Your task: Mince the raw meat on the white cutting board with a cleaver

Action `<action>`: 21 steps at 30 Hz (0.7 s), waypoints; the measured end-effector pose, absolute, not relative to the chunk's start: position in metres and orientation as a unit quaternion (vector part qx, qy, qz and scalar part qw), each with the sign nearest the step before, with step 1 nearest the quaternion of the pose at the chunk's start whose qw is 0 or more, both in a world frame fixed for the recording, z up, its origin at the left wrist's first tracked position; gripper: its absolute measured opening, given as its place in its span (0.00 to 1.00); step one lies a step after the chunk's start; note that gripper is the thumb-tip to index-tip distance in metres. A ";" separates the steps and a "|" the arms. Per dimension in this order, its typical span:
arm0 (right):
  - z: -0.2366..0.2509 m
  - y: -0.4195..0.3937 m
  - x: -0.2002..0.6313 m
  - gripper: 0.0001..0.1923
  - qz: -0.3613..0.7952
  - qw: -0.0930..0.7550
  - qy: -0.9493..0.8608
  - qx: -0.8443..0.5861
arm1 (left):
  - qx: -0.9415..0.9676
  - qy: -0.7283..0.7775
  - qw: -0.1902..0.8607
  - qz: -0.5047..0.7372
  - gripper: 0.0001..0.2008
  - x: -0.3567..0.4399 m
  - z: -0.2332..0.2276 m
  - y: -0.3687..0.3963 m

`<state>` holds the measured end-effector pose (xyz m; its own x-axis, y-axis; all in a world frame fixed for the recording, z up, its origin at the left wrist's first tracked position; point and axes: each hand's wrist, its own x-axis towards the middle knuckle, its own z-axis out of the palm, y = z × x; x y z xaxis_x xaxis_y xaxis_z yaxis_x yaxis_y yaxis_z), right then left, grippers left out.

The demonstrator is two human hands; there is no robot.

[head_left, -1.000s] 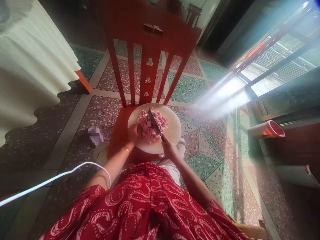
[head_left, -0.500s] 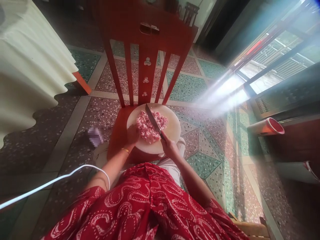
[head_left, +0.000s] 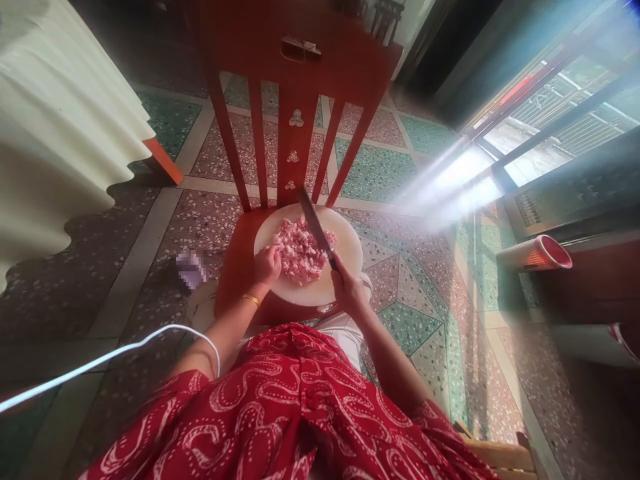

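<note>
On the round board (head_left: 348,235) lies chopped meat (head_left: 298,257).

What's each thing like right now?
Red wooden chair: standing upright.
Round pale board: resting on the chair.
Pink meat: chopped, heaped on the board.
Dark-bladed knife: held, slanting over the meat.
Right hand: gripping the knife.
Left hand: curled at the meat's edge.
Cream scalloped cloth: hanging in folds.

The left forearm (head_left: 224,335) and right forearm (head_left: 391,353) slanted forward and inward — the left hand (head_left: 269,265) curled, the right hand (head_left: 349,289) clenched in a grip.
</note>
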<state>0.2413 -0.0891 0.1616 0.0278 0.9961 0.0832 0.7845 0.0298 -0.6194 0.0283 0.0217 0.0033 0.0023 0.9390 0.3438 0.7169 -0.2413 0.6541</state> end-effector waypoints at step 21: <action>0.130 -0.077 0.232 0.27 0.237 0.230 -0.655 -0.679 | 0.695 0.601 0.148 0.367 0.14 0.029 0.001 0.023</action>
<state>0.2321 -0.0774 0.1299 0.0284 0.9994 -0.0199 0.7811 -0.0346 -0.6234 0.0291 0.0226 0.0011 0.0089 0.9431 0.3323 0.7256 -0.2347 0.6468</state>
